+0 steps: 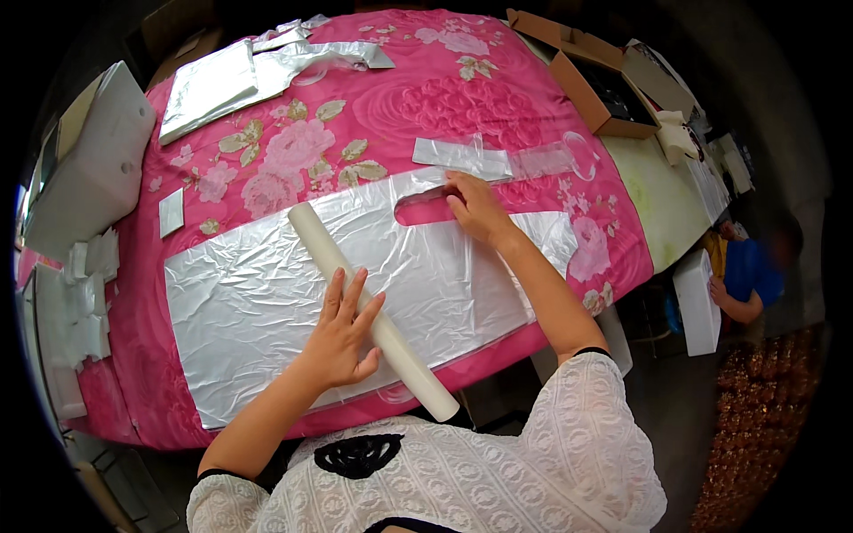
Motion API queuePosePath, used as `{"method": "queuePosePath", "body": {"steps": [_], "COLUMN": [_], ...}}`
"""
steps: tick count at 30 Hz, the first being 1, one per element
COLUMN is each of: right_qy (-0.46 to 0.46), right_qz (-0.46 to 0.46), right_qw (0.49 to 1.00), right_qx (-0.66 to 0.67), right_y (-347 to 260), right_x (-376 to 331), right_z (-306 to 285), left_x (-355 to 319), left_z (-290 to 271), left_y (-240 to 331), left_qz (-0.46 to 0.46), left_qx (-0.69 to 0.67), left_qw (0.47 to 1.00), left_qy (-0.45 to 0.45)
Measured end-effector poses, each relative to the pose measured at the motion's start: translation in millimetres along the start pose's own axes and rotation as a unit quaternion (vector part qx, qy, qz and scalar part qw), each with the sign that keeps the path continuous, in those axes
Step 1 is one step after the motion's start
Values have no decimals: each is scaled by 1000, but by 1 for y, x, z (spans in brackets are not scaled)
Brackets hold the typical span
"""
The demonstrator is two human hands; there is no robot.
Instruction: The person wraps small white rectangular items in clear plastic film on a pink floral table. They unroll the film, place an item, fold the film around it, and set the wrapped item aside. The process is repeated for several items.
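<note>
A large silvery plastic bag (258, 302), with a curved cut-out between its handles, lies flat across the near part of the table. A long off-white tube (404, 355) rests diagonally over the bag, its lower end past the table's near edge. My left hand (342, 333) lies on the tube with fingers spread, not wrapped round it. My right hand (475, 209) is at the handle on the far side of the cut-out, its fingers bent and closed on the plastic there. A folded silvery strip (462, 160) lies just beyond my right hand.
A pink floral cloth (400, 98) covers the table. Folded silvery bags (213, 84) lie far left, near a small white card (171, 212). A white box (98, 160) stands left; an open cardboard box (604, 93) sits far right. Another person (751, 275) is at right.
</note>
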State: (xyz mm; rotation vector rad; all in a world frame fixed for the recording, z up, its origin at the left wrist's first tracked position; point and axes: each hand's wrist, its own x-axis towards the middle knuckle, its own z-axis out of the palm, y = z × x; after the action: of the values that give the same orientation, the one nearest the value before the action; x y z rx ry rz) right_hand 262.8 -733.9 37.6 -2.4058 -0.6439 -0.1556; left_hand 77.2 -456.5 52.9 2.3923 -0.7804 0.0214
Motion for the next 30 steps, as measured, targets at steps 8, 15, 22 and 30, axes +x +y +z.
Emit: {"method": "queuePosePath", "body": {"steps": [8,15,22,30], "right_qy": [114,89,-68,7], "right_qz": [64,49,81,234], "right_qw": [969,986,985,893], "right_qx": [-210,-133,-134,-385], "right_y": [40,-22,-88,20], "right_x": [-25,-63,-132,-155], "right_z": [-37,-5,21,-93], "left_x": [4,27,21,28], "left_z": [5,6,43,39], "left_y": [-4,9,25,39], "left_qz": [34,-16,-135,-111], "left_qx": [28,84,-13,42], "left_qw": [999,996,988,992], "left_qy": [2,-8,68,47]}}
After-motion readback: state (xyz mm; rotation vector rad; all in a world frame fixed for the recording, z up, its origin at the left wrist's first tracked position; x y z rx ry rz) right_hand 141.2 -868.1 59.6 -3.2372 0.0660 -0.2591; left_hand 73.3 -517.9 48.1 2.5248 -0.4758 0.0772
